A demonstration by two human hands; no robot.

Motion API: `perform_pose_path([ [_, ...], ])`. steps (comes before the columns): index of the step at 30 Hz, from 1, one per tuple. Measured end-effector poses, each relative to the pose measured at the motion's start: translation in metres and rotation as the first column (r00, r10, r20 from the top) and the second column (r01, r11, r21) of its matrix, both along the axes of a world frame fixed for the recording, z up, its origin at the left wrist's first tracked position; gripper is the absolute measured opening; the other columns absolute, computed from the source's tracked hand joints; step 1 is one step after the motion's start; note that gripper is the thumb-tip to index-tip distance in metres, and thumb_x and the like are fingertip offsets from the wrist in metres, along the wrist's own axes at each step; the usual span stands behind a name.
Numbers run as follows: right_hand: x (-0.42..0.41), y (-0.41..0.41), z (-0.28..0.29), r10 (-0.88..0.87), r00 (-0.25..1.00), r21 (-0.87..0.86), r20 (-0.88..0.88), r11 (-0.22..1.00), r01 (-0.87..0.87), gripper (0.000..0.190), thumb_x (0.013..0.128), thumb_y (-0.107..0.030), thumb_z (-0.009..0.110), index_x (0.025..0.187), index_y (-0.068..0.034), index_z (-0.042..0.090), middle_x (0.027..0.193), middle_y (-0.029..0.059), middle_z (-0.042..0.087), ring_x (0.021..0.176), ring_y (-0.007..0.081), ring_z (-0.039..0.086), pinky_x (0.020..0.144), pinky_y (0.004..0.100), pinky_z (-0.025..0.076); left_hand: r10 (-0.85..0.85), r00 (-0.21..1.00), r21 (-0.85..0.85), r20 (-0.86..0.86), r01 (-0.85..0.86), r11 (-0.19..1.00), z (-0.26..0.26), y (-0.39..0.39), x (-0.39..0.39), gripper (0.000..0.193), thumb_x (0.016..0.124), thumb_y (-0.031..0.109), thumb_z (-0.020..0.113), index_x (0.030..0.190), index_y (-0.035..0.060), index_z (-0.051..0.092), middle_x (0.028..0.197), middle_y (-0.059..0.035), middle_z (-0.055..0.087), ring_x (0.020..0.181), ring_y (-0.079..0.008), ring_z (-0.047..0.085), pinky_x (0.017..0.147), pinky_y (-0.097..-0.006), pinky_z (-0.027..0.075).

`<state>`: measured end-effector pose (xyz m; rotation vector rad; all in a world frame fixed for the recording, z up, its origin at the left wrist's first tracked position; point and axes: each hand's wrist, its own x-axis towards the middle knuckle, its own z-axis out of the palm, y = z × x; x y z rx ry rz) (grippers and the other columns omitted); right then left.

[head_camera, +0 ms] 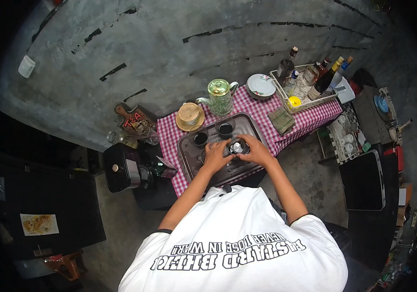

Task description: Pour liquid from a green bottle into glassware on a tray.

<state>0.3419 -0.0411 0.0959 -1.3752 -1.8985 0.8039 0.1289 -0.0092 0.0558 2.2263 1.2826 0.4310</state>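
A dark serving tray (247,122) lies on a red-and-white checked cloth (168,144). My right hand (254,149) grips the right side of a clear glass (238,146) above the tray's near right part. My left hand (216,155) is at that glass's left side, its fingers curved; part of another glass shows beside them. Farther back on the tray stand a glass of dark liquid (200,138) and a second such glass (225,129). Behind the tray are a green patterned teapot (219,98) and a lidded cup (189,114) on a saucer.
Stacked plates (261,86), a folded green cloth (282,121) and a wicker tray (312,106) with several bottles occupy the back right. At the left stand a black appliance (120,168), glassware and a wooden board (135,118). A grey wall rises behind the table.
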Motion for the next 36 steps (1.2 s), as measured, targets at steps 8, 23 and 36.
perform_pose_path([
  [8,0.000,0.001,0.000,0.006,1.000,-0.015,0.006,1.000,-0.005,0.070,0.069,-0.019,0.080,0.131,-0.003,0.054,0.127,0.0192,0.059,0.119,0.0363,0.055,0.102,0.0411,0.044,0.010,1.000,0.011,0.001,-0.010,1.000,0.006,-0.003,0.001,0.069,0.081,0.047,0.074,0.139,0.0150,0.052,0.127,-0.0090,0.065,0.124,-0.0280,0.054,0.111,-0.0515,0.022],
  [23,0.002,0.004,-0.007,0.026,1.000,0.019,0.011,0.999,-0.026,0.070,0.068,-0.019,0.081,0.131,-0.002,0.054,0.126,0.0186,0.059,0.118,0.0367,0.055,0.101,0.0410,0.045,0.002,0.999,0.020,-0.036,-0.002,1.000,0.007,-0.004,0.003,0.069,0.084,0.050,0.071,0.141,0.0181,0.049,0.125,-0.0106,0.063,0.123,-0.0282,0.053,0.112,-0.0496,0.021],
  [36,0.002,0.006,-0.010,0.033,0.999,0.033,0.024,0.999,-0.033,0.071,0.068,-0.020,0.080,0.131,-0.002,0.054,0.125,0.0189,0.060,0.119,0.0368,0.054,0.102,0.0409,0.044,-0.011,0.998,0.001,-0.067,0.011,1.000,0.001,-0.004,0.002,0.072,0.085,0.047,0.070,0.144,0.0145,0.045,0.150,-0.0175,0.044,0.141,-0.0308,0.038,0.115,-0.0560,0.016],
])
